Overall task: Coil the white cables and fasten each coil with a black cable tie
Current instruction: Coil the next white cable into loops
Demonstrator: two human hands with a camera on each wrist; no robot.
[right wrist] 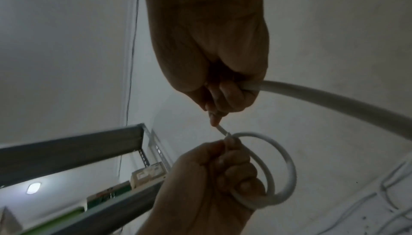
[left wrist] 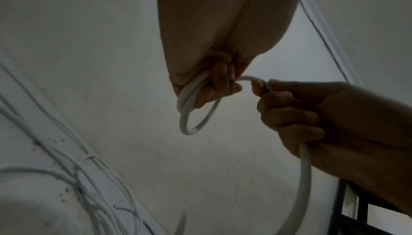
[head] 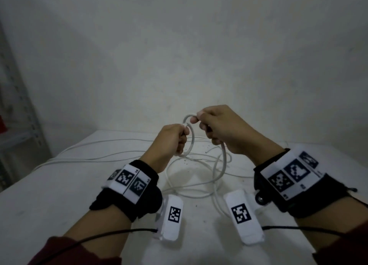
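Both hands are raised above the white table (head: 59, 195). My left hand (head: 175, 139) grips a small coil of white cable (head: 190, 143) of about two loops; the same coil (left wrist: 196, 115) hangs from its curled fingers in the left wrist view and shows as a ring (right wrist: 278, 171) in the right wrist view. My right hand (head: 215, 125) is curled round the same cable a short way along, pinching it at the fingertips. The free run of the cable (head: 224, 163) drops from that fist to the table. No black cable tie is visible.
Several loose white cables (head: 103, 157) trail across the table towards the left and loop under my hands (head: 191, 187). A grey metal shelf rack (head: 18, 125) stands at the left. A plain wall rises behind the table.
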